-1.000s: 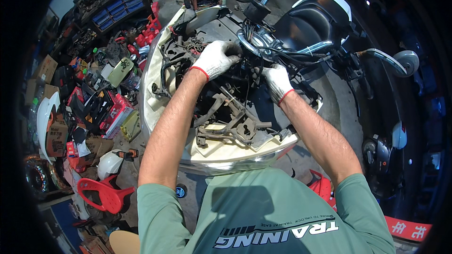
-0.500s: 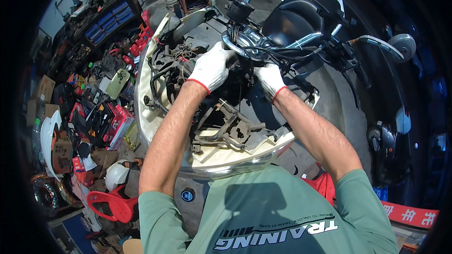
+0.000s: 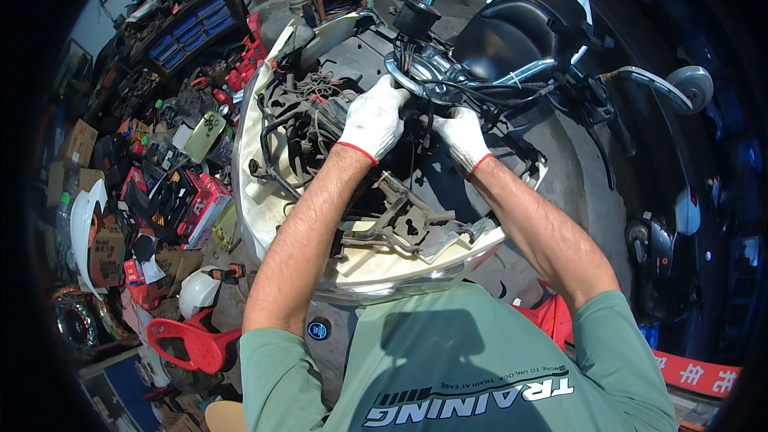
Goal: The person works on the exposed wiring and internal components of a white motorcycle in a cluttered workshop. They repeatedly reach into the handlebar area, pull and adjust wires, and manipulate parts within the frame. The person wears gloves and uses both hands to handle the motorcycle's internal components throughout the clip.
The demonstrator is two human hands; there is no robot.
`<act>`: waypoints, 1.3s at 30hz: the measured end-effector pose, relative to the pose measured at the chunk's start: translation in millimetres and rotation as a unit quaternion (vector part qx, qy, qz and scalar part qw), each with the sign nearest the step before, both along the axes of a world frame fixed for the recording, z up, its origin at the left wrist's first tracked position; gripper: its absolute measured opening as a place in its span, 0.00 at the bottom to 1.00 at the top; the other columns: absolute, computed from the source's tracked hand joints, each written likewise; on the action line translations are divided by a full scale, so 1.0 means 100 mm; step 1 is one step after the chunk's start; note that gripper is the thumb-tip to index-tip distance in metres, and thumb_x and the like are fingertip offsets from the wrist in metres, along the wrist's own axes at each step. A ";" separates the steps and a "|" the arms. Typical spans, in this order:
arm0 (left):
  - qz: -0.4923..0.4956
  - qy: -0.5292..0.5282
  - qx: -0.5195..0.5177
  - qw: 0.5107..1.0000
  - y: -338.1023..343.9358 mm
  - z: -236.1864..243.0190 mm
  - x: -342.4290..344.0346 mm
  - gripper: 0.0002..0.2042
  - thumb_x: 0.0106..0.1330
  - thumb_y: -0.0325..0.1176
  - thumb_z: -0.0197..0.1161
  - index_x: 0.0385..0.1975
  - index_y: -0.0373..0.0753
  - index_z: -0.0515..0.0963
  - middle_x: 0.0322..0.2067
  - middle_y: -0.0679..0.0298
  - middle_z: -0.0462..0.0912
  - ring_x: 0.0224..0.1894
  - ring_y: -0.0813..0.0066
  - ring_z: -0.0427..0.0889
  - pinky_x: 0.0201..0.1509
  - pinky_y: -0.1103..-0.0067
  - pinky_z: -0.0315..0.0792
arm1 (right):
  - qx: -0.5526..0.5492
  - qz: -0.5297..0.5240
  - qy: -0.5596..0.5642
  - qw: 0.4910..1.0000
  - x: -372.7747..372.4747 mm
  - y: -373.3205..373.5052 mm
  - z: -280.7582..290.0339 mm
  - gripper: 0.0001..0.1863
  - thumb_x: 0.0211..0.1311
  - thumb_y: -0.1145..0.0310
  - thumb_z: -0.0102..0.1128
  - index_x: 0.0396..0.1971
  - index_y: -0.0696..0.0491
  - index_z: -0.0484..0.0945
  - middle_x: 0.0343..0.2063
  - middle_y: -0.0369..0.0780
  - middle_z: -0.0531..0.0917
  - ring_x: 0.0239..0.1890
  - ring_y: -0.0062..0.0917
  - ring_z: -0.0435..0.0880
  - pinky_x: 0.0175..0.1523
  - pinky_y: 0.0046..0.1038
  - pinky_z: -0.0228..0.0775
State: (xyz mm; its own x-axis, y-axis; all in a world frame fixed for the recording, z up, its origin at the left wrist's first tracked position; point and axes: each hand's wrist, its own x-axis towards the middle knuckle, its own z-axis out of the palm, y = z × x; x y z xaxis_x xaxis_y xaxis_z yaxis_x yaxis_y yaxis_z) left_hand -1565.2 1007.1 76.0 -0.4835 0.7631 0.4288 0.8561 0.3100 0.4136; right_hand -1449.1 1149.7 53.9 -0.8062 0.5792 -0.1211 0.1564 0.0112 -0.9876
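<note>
My left hand (image 3: 374,122), in a white knit glove with a red cuff, is closed just below the silver, rounded handlebar centre (image 3: 410,80) of a partly stripped scooter. My right hand (image 3: 462,138), gloved the same way, is curled a little to the right, under the black cables (image 3: 500,98). Both sets of fingertips reach into the dark gap beneath the handlebar, and whatever they pinch is hidden there. Nearer to me, a dusty metal bracket (image 3: 408,220) lies inside the cream front panel (image 3: 376,268). Tangled wires (image 3: 320,90) fill the space left of my left hand.
A black seat (image 3: 508,36) is beyond the handlebar. At right, a round mirror (image 3: 690,88) sticks out on its stalk. Boxes, parts and a white helmet-like shell (image 3: 198,294) crowd the left floor, near a red plastic seat (image 3: 190,344). Blue drawers (image 3: 190,34) stand far left.
My left hand has shifted slightly right and down, nearer to my right hand. The whole view has moved a little. Both hands remain under the handlebar.
</note>
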 end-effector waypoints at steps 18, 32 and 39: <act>0.115 -0.207 0.055 0.970 -0.08 0.05 -0.16 0.19 0.57 0.29 0.67 0.49 0.31 0.77 0.45 0.48 0.83 0.50 0.55 0.84 0.57 0.68 0.76 | 0.192 -0.032 -0.064 0.979 -0.06 -0.27 0.27 0.13 0.60 0.71 0.65 0.39 0.66 0.85 0.29 0.50 0.88 0.31 0.27 0.84 0.39 0.33 0.74; 0.070 -0.285 -0.005 0.956 0.19 -0.11 -0.67 0.19 0.64 0.32 0.52 0.51 0.32 0.81 0.48 0.41 0.84 0.54 0.46 0.82 0.60 0.67 0.73 | -0.107 -0.055 -0.044 0.992 0.20 0.15 0.19 0.09 0.61 0.83 0.56 0.40 0.62 0.80 0.29 0.39 0.83 0.26 0.20 0.80 0.30 0.20 0.72; 0.021 -0.443 -0.004 0.897 0.56 -0.43 -0.86 0.21 0.72 0.40 0.51 0.50 0.28 0.81 0.45 0.44 0.86 0.50 0.57 0.84 0.55 0.67 0.73 | -0.190 -0.032 -0.132 0.972 0.50 0.53 0.15 0.11 0.58 0.85 0.55 0.42 0.64 0.78 0.28 0.43 0.82 0.26 0.25 0.80 0.30 0.25 0.73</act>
